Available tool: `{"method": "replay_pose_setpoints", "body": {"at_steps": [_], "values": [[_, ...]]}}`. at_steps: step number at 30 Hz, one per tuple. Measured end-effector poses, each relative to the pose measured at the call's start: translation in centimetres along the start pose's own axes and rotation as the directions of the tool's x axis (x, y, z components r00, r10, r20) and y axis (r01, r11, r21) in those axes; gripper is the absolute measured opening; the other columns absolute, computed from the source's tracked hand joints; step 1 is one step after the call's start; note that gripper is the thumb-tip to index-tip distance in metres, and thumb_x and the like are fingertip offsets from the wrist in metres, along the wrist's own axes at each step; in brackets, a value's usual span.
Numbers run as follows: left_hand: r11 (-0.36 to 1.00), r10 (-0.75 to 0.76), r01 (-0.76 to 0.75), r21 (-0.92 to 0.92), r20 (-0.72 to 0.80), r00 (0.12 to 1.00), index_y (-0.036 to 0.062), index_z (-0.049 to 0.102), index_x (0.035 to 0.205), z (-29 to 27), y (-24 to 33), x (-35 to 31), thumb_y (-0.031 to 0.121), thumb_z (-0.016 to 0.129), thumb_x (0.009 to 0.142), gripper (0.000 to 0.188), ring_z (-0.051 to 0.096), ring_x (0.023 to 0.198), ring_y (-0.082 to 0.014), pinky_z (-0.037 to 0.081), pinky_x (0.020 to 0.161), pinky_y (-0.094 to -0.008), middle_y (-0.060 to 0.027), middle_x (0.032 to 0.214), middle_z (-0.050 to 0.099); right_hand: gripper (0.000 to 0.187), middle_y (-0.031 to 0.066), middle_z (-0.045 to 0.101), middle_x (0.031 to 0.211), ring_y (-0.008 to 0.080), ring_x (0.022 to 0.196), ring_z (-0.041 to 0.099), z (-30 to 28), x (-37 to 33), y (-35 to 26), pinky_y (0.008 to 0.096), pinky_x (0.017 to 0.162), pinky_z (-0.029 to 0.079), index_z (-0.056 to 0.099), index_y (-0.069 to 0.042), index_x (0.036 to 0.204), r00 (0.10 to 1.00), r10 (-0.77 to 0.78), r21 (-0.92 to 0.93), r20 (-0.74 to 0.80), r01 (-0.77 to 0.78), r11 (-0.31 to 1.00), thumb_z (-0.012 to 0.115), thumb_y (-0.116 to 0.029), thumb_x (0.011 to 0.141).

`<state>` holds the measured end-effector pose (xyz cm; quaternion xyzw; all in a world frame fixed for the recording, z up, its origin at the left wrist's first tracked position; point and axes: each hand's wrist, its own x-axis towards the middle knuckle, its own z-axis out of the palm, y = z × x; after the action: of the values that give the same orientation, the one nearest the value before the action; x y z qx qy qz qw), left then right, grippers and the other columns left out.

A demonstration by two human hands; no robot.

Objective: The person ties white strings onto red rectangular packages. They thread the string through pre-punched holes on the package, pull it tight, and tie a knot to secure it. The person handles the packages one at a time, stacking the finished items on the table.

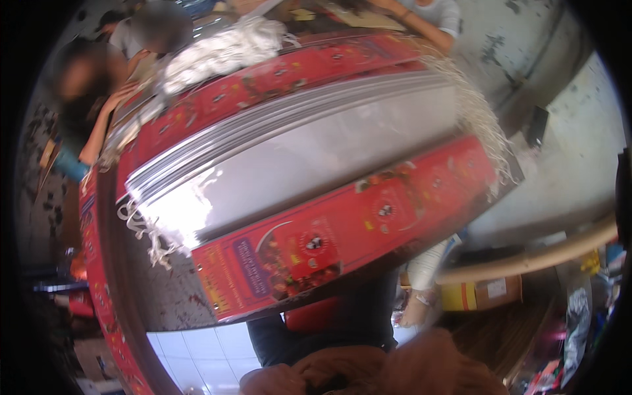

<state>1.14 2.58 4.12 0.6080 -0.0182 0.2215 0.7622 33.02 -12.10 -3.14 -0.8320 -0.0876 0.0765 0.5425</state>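
Observation:
Neither of my hands shows clearly; only blurred brownish cloth or sleeve [421,362] appears at the lower edge. In front of me, a long red printed strip [368,217] lies slantwise on a dark tabletop [164,289], along its near edge. Beyond it rests a stack of glossy whitish strips [316,148], their layered edges facing away from me. More red printed strips [283,72] lie behind the stack. Loose white cords [480,118] hang at the right end, and other cord ends [155,237] dangle at the left.
A thick bundle of white cord [224,52] sits at the far side. People are at the far left, one with a hand [122,92] by the table, and another person's arm [421,26] is at the far right. A curved pale pole [526,253] and cardboard box [487,293] are right.

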Motion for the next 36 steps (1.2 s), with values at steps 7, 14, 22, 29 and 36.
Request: {"method": "replay_pose_setpoints", "body": {"at_steps": [7, 14, 22, 29, 36], "values": [[0.997, -0.079, 0.079, 0.005, 0.022, 0.997, -0.0064, 0.052, 0.118, -0.4, 0.1, -0.1, 0.036, 0.062, 0.088, 0.053, 0.059, 0.099, -0.0273, 0.047, 0.079, -0.0381, -0.0194, 0.115, 0.060, 0.016, 0.0087, 0.066, 0.087, 0.0113, 0.077, 0.058, -5.5, 5.5, -6.0, 0.0259, 0.066, 0.047, 0.062, 0.002, 0.099, 0.954, -0.286, -0.092, -0.095, 0.278, 0.956, 0.058, -0.012, 0.091], [0.993, -0.115, 0.121, -0.010, 0.234, 0.965, -0.0064, 0.052, 0.119, -0.8, -1.0, 1.7, 0.036, 0.063, 0.088, 0.054, 0.059, 0.098, -0.0273, 0.047, 0.078, -0.0380, -0.0190, 0.113, 0.061, 0.023, 0.0077, 0.062, 0.090, 0.0171, 0.075, 0.061, -8.1, 13.6, -2.5, 0.0308, 0.064, 0.049, 0.063, -0.004, 0.103, 0.786, -0.496, -0.399, -0.369, 0.349, 0.848, 0.067, -0.018, 0.085], [0.996, -0.070, 0.083, -0.008, 0.462, 0.884, -0.0064, 0.052, 0.119, -1.0, -3.5, 2.1, 0.035, 0.064, 0.087, 0.054, 0.060, 0.097, -0.0272, 0.047, 0.078, -0.0378, -0.0185, 0.111, 0.062, 0.015, 0.0107, 0.059, 0.091, 0.0258, 0.077, 0.058, -7.4, 15.1, -3.0, 0.0374, 0.071, 0.047, 0.062, -0.003, 0.096, 0.723, -0.621, -0.624, -0.304, 0.342, 0.703, 0.064, -0.014, 0.086], [0.979, -0.134, 0.165, -0.117, 0.232, 0.964, -0.0029, 0.055, 0.110, 0.0, -0.9, 2.7, 0.011, 0.069, 0.083, 0.033, 0.060, 0.091, -0.0195, 0.048, 0.078, -0.0297, -0.0115, 0.106, 0.059, 0.003, 0.0130, 0.056, 0.092, 0.0304, 0.089, 0.055, -3.6, 8.6, -6.9, 0.0390, 0.081, 0.043, 0.054, 0.000, 0.090, 0.707, -0.680, -0.485, -0.193, 0.534, 0.692, 0.055, -0.001, 0.087], [0.955, -0.279, 0.267, 0.131, 0.088, 0.956, 0.0001, 0.059, 0.107, -0.4, -0.2, 3.1, 0.011, 0.068, 0.083, 0.029, 0.062, 0.086, -0.0160, 0.047, 0.072, -0.0270, -0.0074, 0.099, 0.064, 0.004, 0.0142, 0.058, 0.091, 0.0296, 0.081, 0.058, -3.0, 0.4, -12.9, 0.0385, 0.073, 0.047, 0.056, -0.001, 0.088, 0.207, -0.398, 0.264, 0.894, 0.475, 0.839, 0.058, -0.003, 0.087]]}}
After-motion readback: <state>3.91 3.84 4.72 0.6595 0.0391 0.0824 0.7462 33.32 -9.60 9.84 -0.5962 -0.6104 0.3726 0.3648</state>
